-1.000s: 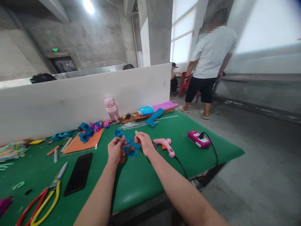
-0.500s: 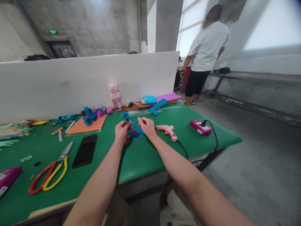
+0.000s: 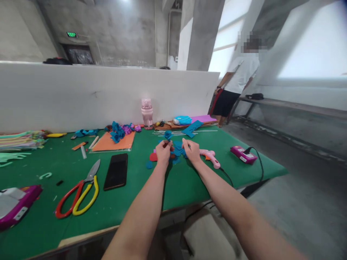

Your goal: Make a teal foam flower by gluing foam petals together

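My left hand [image 3: 164, 151] pinches a small blue flower [image 3: 168, 135], which stands upright above the fingertips. My right hand [image 3: 191, 148] is a short way to the right, its thumb and fingers drawn together; whatever may be between them is too small to make out. Loose blue petal pieces [image 3: 177, 147] lie on the table between and below the hands. A red piece [image 3: 153, 157] and a blue piece [image 3: 149, 165] rest left of my left hand. Just right of my right hand lies a pink glue gun [image 3: 213, 157], partly hidden behind it.
On the green table [image 3: 151, 191] lie scissors [image 3: 81, 193], a black phone [image 3: 116, 171], finished-looking blue flowers [image 3: 117, 132] on orange sheets [image 3: 112, 142], and a purple power strip [image 3: 243, 154] with a cord. A pink bottle [image 3: 147, 113] stands by the white partition [image 3: 108, 90]. Another person [image 3: 238, 79] stands beyond.
My view has swung left, so the table things appear farther right. Both hands keep their pinched poses, the flower still in the left. The standing person's pose has shifted a little.
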`<state>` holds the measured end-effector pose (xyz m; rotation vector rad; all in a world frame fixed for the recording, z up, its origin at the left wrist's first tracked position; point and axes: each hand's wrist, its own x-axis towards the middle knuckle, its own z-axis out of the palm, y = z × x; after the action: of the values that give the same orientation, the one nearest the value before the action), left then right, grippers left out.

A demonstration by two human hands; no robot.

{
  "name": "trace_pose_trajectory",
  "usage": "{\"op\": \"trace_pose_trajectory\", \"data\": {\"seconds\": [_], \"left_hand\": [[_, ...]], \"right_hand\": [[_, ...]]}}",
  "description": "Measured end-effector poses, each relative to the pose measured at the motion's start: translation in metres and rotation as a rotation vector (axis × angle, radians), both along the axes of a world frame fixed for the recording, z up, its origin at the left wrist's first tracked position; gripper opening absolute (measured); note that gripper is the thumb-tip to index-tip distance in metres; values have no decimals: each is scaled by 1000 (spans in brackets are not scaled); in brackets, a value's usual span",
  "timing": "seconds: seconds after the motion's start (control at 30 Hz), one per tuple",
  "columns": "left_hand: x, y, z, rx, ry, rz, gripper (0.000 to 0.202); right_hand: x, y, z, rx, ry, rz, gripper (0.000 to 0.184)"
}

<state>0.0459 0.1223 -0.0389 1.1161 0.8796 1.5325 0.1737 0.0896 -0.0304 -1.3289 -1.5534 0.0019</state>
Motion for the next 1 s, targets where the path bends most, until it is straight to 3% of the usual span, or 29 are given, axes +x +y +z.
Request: {"op": "trace_pose_trajectory", "data": {"seconds": [0.47,0.67,0.9,1.0], "left_hand": [[7,2,0,52,25,12,17],[1,4,1,98,102,22,18],[-13,-1,13,113,154,96,18],[-21,-9,19,137,176,130,19]], "right_hand": [[4,10,-7,-23,-19,-38,51],[2,13,-9,-46,144,-78,55],[-16,5,1,-81,155,86,48],[-32,-6,10,-142,325,218,38]]}}
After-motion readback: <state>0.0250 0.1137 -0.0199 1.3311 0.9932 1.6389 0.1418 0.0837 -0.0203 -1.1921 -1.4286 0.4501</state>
